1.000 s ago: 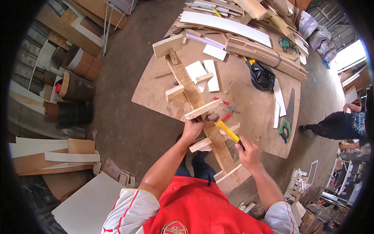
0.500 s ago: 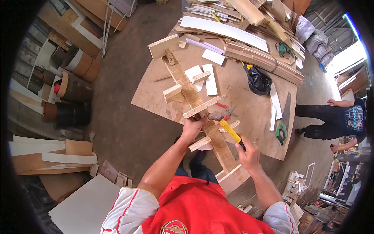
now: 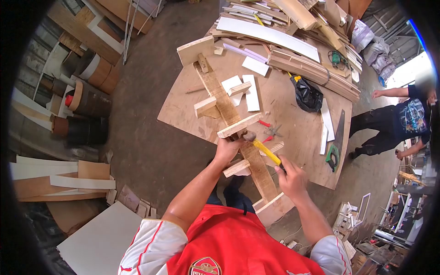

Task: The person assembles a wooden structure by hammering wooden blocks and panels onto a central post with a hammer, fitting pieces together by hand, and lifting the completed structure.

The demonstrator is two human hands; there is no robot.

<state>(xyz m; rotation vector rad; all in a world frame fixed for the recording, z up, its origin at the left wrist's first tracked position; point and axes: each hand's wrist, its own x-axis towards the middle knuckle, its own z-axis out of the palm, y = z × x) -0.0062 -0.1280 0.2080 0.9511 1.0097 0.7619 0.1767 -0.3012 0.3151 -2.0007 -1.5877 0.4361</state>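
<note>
My right hand is closed round the black grip of a hammer with a yellow handle. The hammer's head is down at the middle crosspiece of a long wooden frame, close to my left fingers. This frame is a long board with short crosspieces and end boards, slanting across the worktable's near edge. My left hand grips it just below the middle crosspiece; some of its fingertips are hidden by wood and the hammer head. Pliers with red handles lie on the table just beyond the hammer.
The plywood worktable bears white offcuts, a black plastic bag, a green-handled handsaw and stacked wood strips. A person stands to the right. Boards lean at the left.
The hammer head has come down and left onto the frame near my left hand, uncovering the pliers. My left hand keeps its place. The person at right has shifted their arms and legs.
</note>
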